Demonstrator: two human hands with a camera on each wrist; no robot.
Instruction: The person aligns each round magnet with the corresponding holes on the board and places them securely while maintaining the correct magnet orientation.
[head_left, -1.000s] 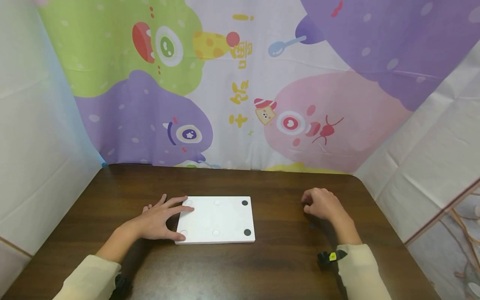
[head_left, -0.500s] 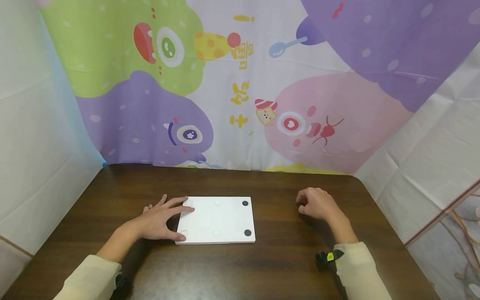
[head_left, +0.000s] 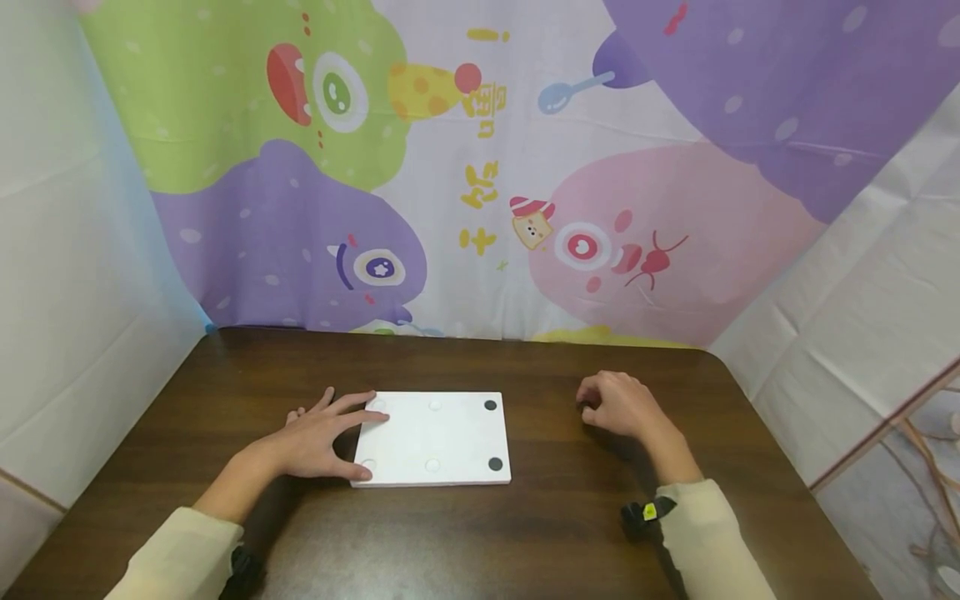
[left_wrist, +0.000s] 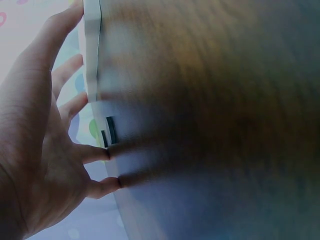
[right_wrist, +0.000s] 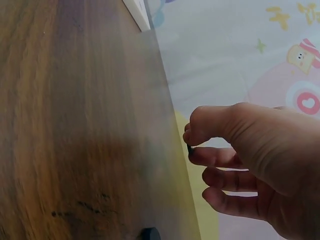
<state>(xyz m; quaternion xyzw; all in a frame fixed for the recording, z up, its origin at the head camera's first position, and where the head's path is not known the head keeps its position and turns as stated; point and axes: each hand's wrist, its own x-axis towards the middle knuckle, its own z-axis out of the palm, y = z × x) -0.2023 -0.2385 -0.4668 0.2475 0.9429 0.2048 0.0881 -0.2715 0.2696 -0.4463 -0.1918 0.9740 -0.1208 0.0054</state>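
Note:
A flat white board (head_left: 461, 437) lies on the brown table, with shallow round hollows in rows. Black round discs (head_left: 495, 464) sit in the two hollows at its right end. My left hand (head_left: 318, 440) spreads over the board's left end, thumb and fingertips resting on its edge and top. To the right of the board, above the table, my right hand (head_left: 618, 407) pinches a small black disc (right_wrist: 190, 149) between thumb and index finger, its edge showing in the right wrist view. The left wrist view shows dark pieces (left_wrist: 111, 130) on the table beyond the left fingers.
A dark object (right_wrist: 150, 234) rests on the table at the bottom of the right wrist view. A cartoon-printed curtain (head_left: 480, 300) hangs behind the table's far edge, and white sheets (head_left: 832, 333) flank both sides. The table (head_left: 427, 542) has rounded far corners.
My right hand has moved left, nearer to the board, with its fingers still pinched. My left hand and the board have stayed in place.

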